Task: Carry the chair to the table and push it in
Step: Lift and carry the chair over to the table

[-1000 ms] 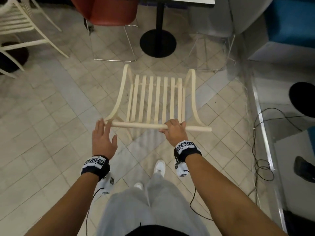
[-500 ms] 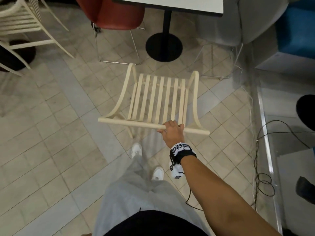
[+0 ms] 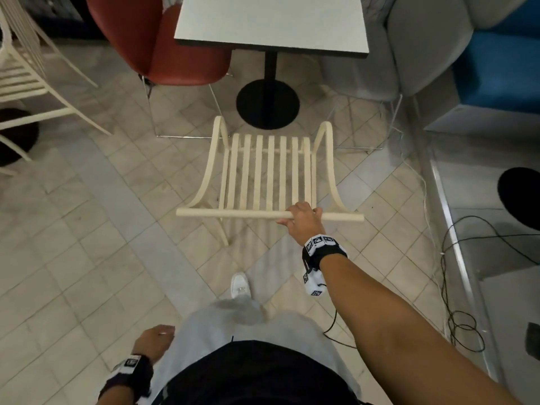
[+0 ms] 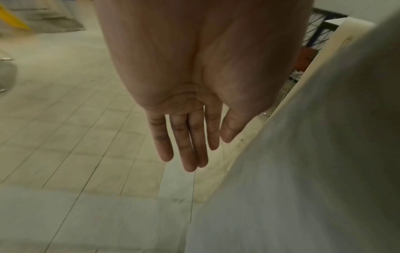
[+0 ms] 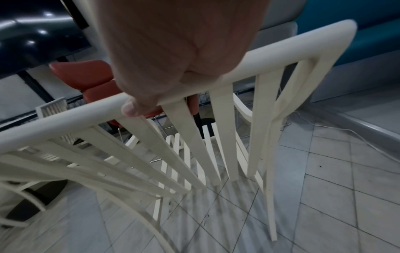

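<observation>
Right hand (image 3: 304,222) fingers wrap the chair (image 3: 270,176) top rail; bench (image 3: 271,21) at 12 o'clock. Left hand (image 4: 190,133) fingers straight, holding nothing.

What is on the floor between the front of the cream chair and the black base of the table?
Only bare floor tiles lie between the cream chair and the table base, in the head view.

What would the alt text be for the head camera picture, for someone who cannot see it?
Seen from above, a person's right hand grips the top rail of a cream slatted chair facing a white table. The left hand hangs open beside the leg.
</observation>
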`<state>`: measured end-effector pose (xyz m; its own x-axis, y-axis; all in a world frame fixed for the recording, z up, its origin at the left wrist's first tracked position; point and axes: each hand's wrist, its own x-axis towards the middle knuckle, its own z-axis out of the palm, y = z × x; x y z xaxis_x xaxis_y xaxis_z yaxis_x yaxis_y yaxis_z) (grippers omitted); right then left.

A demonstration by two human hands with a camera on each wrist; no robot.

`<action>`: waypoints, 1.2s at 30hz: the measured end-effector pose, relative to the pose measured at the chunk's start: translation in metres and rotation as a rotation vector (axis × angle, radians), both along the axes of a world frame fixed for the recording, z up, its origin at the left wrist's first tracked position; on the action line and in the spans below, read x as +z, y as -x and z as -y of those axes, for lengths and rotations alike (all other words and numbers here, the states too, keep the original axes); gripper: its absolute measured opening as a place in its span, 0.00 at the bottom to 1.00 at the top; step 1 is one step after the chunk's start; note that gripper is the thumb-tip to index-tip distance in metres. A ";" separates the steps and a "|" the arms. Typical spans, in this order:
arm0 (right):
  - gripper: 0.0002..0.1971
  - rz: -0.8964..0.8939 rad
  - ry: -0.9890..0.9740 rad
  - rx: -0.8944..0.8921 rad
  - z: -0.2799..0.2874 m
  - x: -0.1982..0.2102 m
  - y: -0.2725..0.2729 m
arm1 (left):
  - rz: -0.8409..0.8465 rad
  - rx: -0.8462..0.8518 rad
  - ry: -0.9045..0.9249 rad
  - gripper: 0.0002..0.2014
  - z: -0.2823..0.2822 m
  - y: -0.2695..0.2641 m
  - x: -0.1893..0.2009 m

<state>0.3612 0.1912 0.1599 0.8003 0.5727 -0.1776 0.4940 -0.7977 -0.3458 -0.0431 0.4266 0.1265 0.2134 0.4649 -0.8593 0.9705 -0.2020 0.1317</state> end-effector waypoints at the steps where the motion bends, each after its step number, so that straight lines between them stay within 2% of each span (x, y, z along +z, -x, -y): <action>1: 0.23 0.006 0.011 -0.003 -0.005 0.000 -0.008 | 0.026 0.031 -0.005 0.11 -0.011 -0.016 0.011; 4: 0.24 0.008 0.035 -0.011 -0.022 -0.001 -0.033 | 0.079 0.088 0.011 0.12 -0.040 -0.054 0.021; 9: 0.22 -0.007 0.030 -0.037 -0.048 0.002 -0.077 | 0.122 0.130 0.029 0.10 -0.075 -0.081 0.019; 17: 0.19 -0.001 0.039 -0.031 -0.078 -0.001 -0.146 | -0.024 0.237 0.063 0.10 -0.080 -0.118 0.008; 22: 0.21 0.001 0.026 -0.030 -0.098 -0.003 -0.193 | -0.015 0.153 0.029 0.13 -0.075 -0.154 -0.005; 28: 0.22 0.022 0.038 -0.005 -0.120 0.000 -0.246 | 0.007 0.155 0.029 0.13 -0.066 -0.222 0.013; 32: 0.25 0.083 0.082 0.015 -0.129 0.002 -0.273 | 0.042 0.093 -0.023 0.25 -0.057 -0.247 0.022; 36: 0.27 0.052 0.089 0.057 -0.131 0.003 -0.287 | -0.020 -0.082 -0.053 0.15 -0.041 -0.269 0.028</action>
<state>0.6485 0.3224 0.1627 0.7763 0.6013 -0.1892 0.5548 -0.7942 -0.2477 0.2262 0.4674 0.1547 0.2355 0.4912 -0.8386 0.9527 -0.2873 0.0992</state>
